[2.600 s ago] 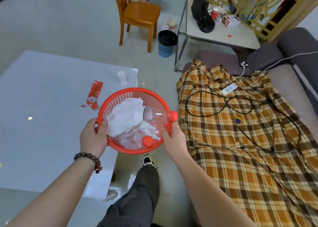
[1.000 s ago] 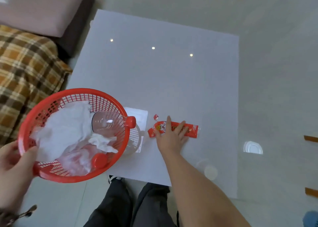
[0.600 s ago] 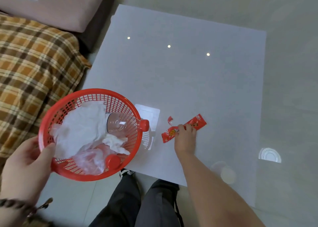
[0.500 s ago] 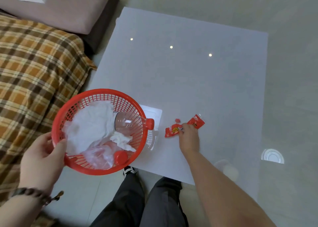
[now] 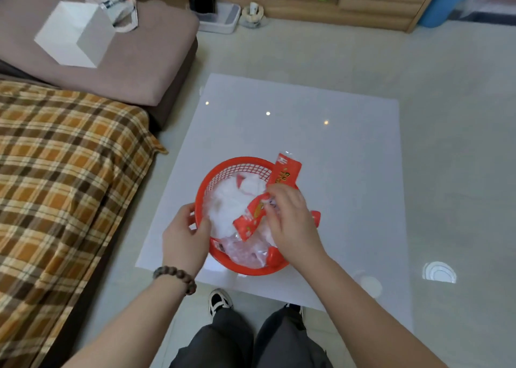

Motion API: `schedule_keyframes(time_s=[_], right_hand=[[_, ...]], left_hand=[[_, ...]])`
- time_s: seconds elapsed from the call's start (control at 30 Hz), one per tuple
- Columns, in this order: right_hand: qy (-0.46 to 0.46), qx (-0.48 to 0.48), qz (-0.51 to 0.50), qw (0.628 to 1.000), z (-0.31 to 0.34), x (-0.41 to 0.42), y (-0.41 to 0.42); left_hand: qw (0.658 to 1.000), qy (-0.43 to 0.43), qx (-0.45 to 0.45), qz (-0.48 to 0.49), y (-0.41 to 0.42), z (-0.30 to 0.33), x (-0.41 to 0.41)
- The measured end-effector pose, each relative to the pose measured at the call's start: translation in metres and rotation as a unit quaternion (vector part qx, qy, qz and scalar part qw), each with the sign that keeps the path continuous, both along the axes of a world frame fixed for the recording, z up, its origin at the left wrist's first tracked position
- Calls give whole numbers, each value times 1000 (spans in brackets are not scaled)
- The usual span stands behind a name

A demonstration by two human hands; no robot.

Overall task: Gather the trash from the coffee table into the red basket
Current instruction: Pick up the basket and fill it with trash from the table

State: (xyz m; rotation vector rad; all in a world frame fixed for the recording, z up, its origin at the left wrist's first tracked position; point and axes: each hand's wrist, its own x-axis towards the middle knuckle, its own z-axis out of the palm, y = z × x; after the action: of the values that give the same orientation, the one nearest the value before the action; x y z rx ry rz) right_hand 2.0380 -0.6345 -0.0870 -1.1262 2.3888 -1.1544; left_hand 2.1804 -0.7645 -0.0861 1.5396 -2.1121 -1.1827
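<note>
Now the red basket (image 5: 203,200) sits over the desk (image 5: 349,172), no longer out over the floor, the left hand (image 5: 185,237) curled round its near-left rim. The red wrapper (image 5: 252,218), flat on the desk half a second ago, hangs over the basket, pinched in the right hand (image 5: 291,222). White tissue (image 5: 229,203) fills the basket. A plaid blanket (image 5: 64,177) lies left, beside a white box (image 5: 75,35). The wrapper's yellow print is unreadable.

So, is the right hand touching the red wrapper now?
Touching. The head view shows the right hand pinching the red wrapper over the red basket, with no gap visible.
</note>
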Motion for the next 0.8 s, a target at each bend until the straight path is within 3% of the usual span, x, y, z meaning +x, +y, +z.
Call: schedule_keyframes(time_s=[0.23, 0.4, 0.57, 0.8], right_hand=[[42, 184, 73, 979, 2, -1, -21], [147, 281, 75, 946, -5, -4, -25], [146, 260, 64, 952, -8, -8, -10], [66, 194, 14, 979, -13, -20, 54]], left_hand=[[996, 52, -5, -74, 22, 12, -27], [992, 52, -7, -111, 36, 13, -37], [994, 38, 22, -103, 47, 6, -42], [993, 7, 43, -111, 55, -12, -61]])
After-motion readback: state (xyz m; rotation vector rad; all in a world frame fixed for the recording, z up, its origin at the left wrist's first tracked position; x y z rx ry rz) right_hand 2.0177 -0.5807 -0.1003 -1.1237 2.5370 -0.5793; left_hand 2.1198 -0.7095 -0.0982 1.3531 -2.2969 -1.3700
